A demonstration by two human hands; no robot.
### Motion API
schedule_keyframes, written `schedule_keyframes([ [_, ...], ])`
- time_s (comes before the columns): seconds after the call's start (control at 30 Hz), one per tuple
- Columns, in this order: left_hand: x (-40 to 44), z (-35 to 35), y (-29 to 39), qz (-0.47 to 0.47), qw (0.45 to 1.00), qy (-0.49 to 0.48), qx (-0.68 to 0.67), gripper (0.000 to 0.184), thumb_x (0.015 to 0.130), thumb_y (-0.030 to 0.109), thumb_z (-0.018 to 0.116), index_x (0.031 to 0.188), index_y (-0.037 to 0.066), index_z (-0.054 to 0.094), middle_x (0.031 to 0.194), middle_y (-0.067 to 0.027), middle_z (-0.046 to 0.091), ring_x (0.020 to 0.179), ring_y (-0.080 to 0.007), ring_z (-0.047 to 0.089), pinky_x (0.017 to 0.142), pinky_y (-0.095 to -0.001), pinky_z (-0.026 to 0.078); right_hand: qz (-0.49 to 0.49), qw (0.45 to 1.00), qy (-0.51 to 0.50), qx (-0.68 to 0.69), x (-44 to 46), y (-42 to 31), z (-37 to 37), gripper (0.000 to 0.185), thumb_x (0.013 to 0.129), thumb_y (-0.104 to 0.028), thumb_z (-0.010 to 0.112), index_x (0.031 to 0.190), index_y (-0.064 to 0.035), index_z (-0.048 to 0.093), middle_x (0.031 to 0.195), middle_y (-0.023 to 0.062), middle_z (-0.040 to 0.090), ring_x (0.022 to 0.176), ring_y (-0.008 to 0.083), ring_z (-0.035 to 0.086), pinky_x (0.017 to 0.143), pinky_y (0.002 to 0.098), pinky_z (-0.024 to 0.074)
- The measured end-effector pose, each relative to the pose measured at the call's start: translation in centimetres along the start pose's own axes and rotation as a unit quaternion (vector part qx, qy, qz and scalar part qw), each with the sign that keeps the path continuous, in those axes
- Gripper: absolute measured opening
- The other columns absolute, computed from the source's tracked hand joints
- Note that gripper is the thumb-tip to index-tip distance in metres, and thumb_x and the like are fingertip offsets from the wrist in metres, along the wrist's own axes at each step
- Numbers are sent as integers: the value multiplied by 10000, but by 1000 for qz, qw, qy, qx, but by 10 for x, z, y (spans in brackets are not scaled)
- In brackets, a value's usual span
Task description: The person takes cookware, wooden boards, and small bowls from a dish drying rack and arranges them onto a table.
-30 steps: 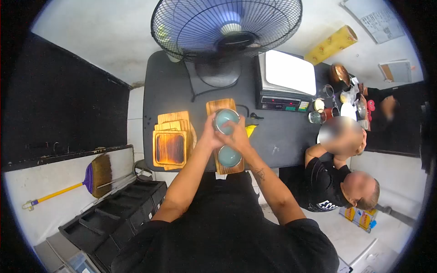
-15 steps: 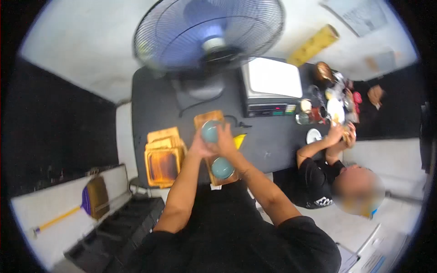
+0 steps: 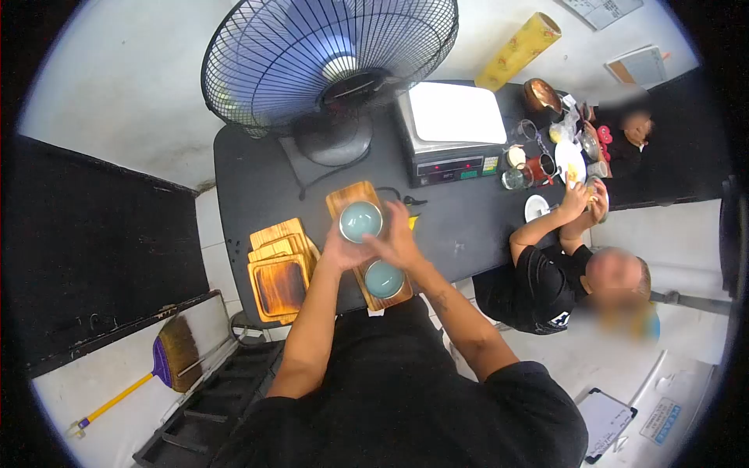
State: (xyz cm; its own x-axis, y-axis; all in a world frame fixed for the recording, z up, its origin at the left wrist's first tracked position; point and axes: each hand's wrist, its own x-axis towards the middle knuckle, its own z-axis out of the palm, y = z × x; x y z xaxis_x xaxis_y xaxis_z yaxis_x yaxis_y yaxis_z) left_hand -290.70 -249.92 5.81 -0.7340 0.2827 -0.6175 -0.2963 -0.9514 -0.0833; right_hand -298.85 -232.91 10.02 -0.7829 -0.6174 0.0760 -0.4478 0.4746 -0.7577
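Note:
A light blue-green bowl (image 3: 360,222) is in my left hand (image 3: 339,249), whose fingers curve round its lower left side. My right hand (image 3: 398,238) is at the bowl's right, fingers spread, with the thumb close to the rim; contact is unclear. Under both hands lies a long wooden board (image 3: 353,195), partly covered by them. A second blue-green bowl (image 3: 385,279) rests on the board's near end, just below my right wrist. Both bowls look empty inside.
Left of the board is a stack of wooden trays (image 3: 281,287). A fan (image 3: 335,86) and a digital scale (image 3: 456,168) stand at the table's back. On the right, a co-worker (image 3: 538,288) handles food over a white plate (image 3: 570,160), near jars and a small white dish (image 3: 537,207).
My right hand has loosened from the bowl and its fingers have spread. My left hand keeps the bowl over the board. The camera view has shifted slightly.

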Motion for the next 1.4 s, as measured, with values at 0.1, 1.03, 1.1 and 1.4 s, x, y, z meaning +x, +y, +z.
schedule_keyframes([
  [0.1,-14,4,-7,-38,996,81,-18,888,930,696,477,1447,-25,441,1446,-311,455,1297,-387,531,1112,-513,413,139,985,51,87,-31,44,-3,853,897,-524,682,1440,56,370,1444,316,413,1396,442,365,1150,476,322],
  [1.03,-43,-72,-74,256,889,160,346,611,1036,461,423,1378,-34,529,1351,-144,581,1228,-233,551,1079,-349,385,412,810,-168,382,-109,36,25,863,994,-720,282,1518,-45,403,1517,217,448,1405,400,407,1163,545,295],
  [1.1,-47,-70,-76,256,887,144,356,619,1028,443,467,1415,-41,476,1390,-155,547,1247,-243,533,1092,-354,375,379,826,-166,382,-115,46,29,867,981,-737,297,1513,-63,418,1497,219,470,1381,395,436,1146,560,305],
  [1.4,-76,-55,-89,328,712,255,566,758,987,469,577,1488,-58,362,1488,-253,456,1400,-338,427,1164,-395,311,458,826,-174,278,-138,80,16,774,970,-725,368,1427,-120,528,1139,102,647,1022,227,613,855,412,488],
])
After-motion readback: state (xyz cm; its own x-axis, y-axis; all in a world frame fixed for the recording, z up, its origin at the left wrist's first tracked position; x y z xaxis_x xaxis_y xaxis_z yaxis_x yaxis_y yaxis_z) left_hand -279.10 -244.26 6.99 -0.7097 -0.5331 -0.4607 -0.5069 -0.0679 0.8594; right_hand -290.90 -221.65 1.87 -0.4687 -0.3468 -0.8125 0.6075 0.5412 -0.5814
